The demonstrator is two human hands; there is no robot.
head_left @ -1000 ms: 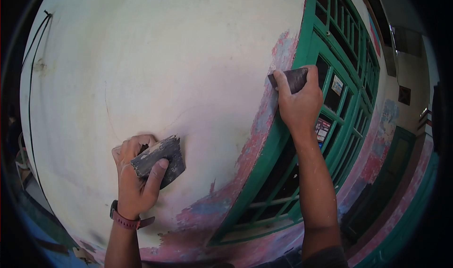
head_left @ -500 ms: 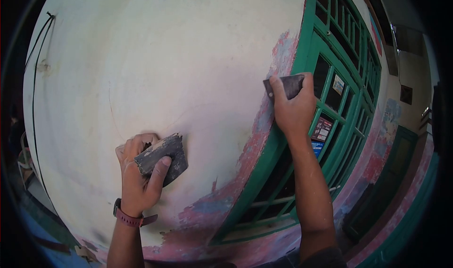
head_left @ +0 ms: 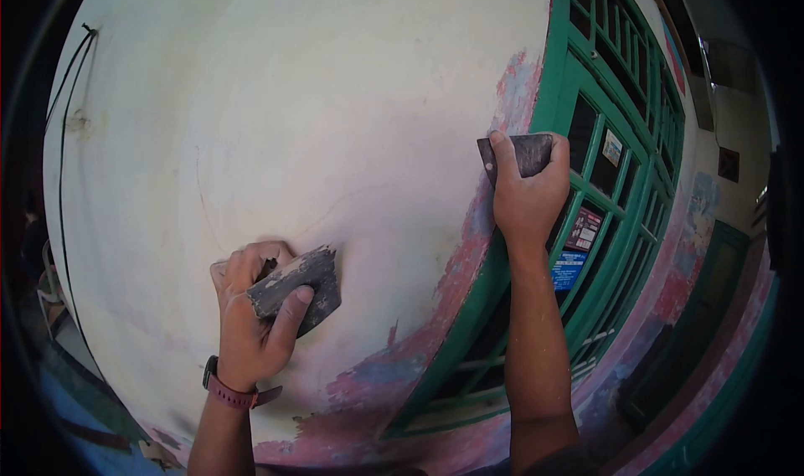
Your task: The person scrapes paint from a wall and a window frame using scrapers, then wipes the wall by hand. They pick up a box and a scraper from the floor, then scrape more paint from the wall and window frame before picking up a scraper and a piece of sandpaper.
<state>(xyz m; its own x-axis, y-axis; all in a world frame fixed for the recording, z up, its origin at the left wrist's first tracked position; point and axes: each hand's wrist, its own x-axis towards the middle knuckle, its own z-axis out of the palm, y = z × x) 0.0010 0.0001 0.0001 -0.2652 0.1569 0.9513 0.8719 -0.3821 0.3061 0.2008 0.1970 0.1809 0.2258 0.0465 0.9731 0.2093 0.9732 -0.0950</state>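
Note:
My right hand (head_left: 529,195) grips a dark flat putty scraper (head_left: 529,154), thumb and fingers on its opposite sides. The blade lies at the strip of pink and grey patched paint beside the green window frame (head_left: 548,82). Lower left, my left hand (head_left: 255,317) is closed around a second, worn dark putty scraper (head_left: 322,296) with a ragged, chipped edge; the thumb presses on its face. That hand is close in front of the pale wall (head_left: 352,99). On the left wrist sits a watch with a reddish band (head_left: 230,392).
Bare pink and grey paint patches (head_left: 377,375) run along the wall's lower part. Stickers (head_left: 569,267) show on the window panes. A black cable (head_left: 60,166) hangs down the left side. A dark green door (head_left: 687,334) stands far right; a chair (head_left: 50,296) is far left.
The whole view has shifted slightly, with the wall and window now a little farther right. Both hands keep hold of their scrapers; my right hand stays beside the window frame.

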